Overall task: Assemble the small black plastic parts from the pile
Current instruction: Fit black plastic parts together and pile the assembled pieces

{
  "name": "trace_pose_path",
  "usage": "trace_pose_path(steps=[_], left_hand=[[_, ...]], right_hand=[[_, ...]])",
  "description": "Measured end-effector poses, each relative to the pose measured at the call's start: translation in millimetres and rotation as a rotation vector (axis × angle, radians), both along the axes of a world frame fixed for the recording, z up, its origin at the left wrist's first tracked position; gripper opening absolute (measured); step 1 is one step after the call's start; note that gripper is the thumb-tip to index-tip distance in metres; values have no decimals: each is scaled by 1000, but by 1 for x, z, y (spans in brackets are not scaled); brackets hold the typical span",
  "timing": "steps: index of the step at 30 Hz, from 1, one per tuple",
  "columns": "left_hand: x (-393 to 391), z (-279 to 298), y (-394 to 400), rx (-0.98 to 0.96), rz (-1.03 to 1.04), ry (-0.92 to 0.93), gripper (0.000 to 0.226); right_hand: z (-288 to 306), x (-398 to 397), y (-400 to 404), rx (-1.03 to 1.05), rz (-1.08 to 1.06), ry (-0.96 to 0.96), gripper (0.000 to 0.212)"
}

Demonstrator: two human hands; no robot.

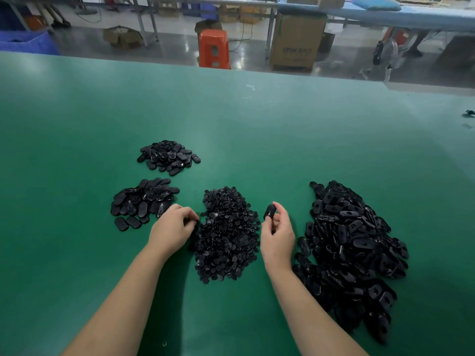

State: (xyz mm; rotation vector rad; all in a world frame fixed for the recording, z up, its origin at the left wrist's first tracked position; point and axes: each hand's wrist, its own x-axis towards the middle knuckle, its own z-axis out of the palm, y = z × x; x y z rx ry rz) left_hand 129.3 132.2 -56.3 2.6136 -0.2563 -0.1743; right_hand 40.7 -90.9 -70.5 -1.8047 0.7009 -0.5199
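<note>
On the green table (257,129) lie several heaps of black plastic parts. A middle pile of small round pieces (228,242) sits between my hands. My left hand (172,228) reaches into that pile's left edge with curled fingers; what they pinch is hidden. My right hand (279,233) holds one black oval shell (269,212) upright between thumb and fingertips, just right of the middle pile. A large pile of oval shells (354,253) spreads to the right of my right hand.
Two smaller heaps of oval parts lie at the left, one near (142,201) and one farther back (168,156). Past the table's far edge stand an orange stool (213,48) and a cardboard box (295,42). A small dark object (469,113) lies at the right edge.
</note>
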Motion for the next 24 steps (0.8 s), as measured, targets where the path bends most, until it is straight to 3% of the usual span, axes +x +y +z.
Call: trace_pose_path(steps=[12, 16, 21, 24], left_hand=[[1, 13, -29, -5, 140, 39, 14], [-1, 21, -47, -224, 159, -32, 10], [-13, 27, -87, -802, 171, 302, 12], [-20, 27, -105, -971, 146, 399, 14]], right_hand=[[-4, -1, -3, -52, 16, -64, 40], [-4, 0, -3, -28, 28, -62, 41], [-5, 1, -4, 5, 18, -52, 41], [-5, 2, -4, 28, 20, -66, 44]])
